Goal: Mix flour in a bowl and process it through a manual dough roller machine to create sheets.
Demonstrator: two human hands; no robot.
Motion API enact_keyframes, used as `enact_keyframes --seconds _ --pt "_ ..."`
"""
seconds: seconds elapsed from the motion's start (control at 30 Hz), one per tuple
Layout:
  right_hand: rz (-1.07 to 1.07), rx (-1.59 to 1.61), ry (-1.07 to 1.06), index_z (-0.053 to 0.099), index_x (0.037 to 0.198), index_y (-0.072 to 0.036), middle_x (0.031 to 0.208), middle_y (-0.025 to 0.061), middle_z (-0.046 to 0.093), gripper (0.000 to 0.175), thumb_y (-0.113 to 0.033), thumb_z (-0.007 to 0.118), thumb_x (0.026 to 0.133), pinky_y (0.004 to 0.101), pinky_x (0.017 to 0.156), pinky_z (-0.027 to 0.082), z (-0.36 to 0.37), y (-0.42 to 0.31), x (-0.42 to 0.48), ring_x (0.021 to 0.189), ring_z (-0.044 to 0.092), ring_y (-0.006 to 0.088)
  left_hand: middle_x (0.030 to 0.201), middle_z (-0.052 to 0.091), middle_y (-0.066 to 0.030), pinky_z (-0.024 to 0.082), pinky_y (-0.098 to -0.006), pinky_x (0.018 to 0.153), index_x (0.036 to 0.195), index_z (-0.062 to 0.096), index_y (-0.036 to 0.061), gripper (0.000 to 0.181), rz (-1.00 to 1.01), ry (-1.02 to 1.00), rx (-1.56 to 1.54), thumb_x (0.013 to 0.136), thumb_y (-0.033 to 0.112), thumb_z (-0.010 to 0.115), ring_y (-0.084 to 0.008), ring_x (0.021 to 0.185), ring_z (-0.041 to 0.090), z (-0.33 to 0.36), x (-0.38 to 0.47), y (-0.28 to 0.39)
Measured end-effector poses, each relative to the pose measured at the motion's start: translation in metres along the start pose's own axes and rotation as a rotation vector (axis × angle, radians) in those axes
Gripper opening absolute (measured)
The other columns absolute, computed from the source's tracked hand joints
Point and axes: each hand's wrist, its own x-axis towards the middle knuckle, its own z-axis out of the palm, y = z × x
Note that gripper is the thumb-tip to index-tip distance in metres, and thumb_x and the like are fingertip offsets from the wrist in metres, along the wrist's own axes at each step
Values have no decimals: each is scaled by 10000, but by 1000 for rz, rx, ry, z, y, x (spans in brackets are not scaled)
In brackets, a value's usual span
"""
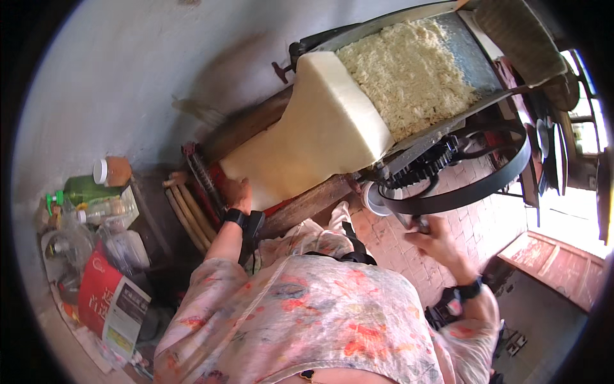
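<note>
A wide, smooth sheet of dough (pixel 312 129) drapes over the roller area of a hand-cranked dough sheeter and runs down to the left. At the sheet's lower left end is my left hand (pixel 238 194), touching it; the fingers are blurred, so their hold is unclear. My right hand (pixel 434 235) grips the crank handle (pixel 418 223) on the rim of the large dark flywheel (pixel 499 180). Black gears (pixel 424 165) sit beside the wheel. Behind the raised fold of the sheet, crumbly dough (pixel 407 72) fills part of the metal feed tray (pixel 479 53).
Wooden rods (pixel 189 211) lean left of the machine. Bottles, a jar (pixel 112 171), plastic bags and a red printed packet (pixel 108 302) crowd a ledge at far left. A white bucket (pixel 376 198) stands on the brick floor under the wheel. A wooden panel (pixel 556 269) lies at right.
</note>
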Motion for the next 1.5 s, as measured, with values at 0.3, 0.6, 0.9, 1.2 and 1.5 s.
enact_keyframes --seconds 0.3,0.6,0.9,1.2,1.5 --pt "-425 -655 966 539 911 -8 613 53 499 257 -33 646 678 239 517 379 -135 -49 -37 549 412 92 923 624 -151 455 -352 741 962 580 -36 360 -127 -311 -535 732 239 614 -266 841 606 21 16 -22" --pt "-583 -832 1094 544 1052 -85 866 204 603 302 -115 560 752 364 657 457 -290 10 49 817 605 334 1008 569 -61 429 -288 784 1095 510 0 364 -89 -561 -1161 837 253 564 -150 896 542 -123 -43 145" --pt "-421 -721 838 578 864 -75 686 113 604 189 -160 613 699 356 587 456 -296 134 215 644 592 287 1075 535 -157 447 -338 828 1192 422 -11 546 127 -302 -1369 875 433 441 -216 959 542 -292 -119 258" --pt "-412 -157 271 595 932 -17 782 19 604 236 -175 598 758 315 641 454 -81 196 213 718 560 140 876 595 -68 443 -272 717 969 560 -3 342 -102 -465 -1137 822 305 574 -141 783 570 -234 -92 235" --pt "-40 36 -66 570 879 -24 617 4 522 210 -149 657 735 230 420 385 -11 2 8 508 491 83 670 569 -43 422 -248 509 865 549 9 188 382 -720 -520 848 191 502 -101 586 544 -165 -33 186"
